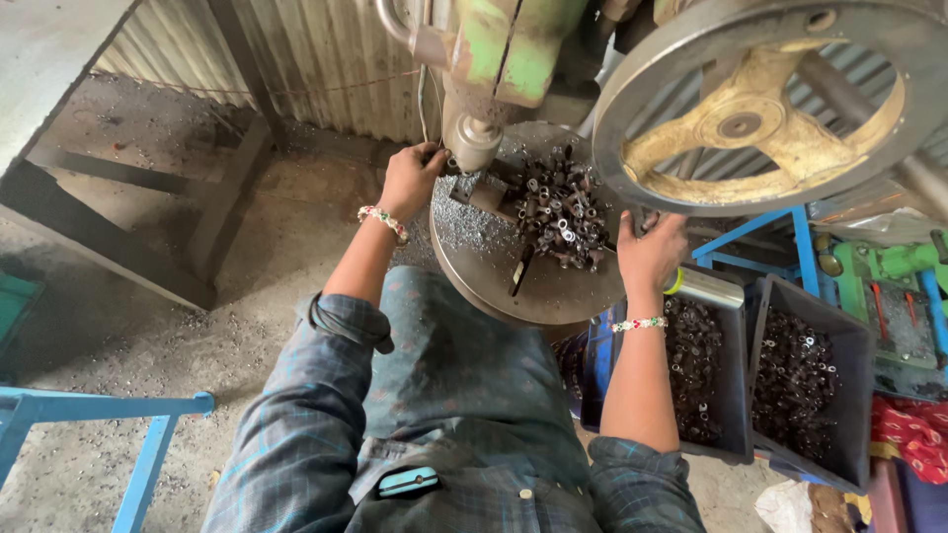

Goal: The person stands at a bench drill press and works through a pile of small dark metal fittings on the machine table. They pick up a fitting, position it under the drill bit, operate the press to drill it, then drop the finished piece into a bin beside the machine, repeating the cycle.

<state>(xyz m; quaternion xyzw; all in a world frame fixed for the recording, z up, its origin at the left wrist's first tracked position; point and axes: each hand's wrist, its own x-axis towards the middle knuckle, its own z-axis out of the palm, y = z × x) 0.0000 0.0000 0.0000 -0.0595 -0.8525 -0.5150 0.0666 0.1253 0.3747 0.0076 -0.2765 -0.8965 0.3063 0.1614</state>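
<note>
While the left hand [410, 178] pinches a small part under the press ram [472, 138], the right hand [650, 255], gripping the handle [703, 288], sits nearer the pile of metal sleeves [561, 212].

One head camera looks steeply down, close, probably slightly forward, over the round press table [553, 296]

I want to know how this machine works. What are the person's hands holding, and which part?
Right hand grips the lever handle at its near end. Left hand pinches something small under the ram; too hidden to tell.
</note>
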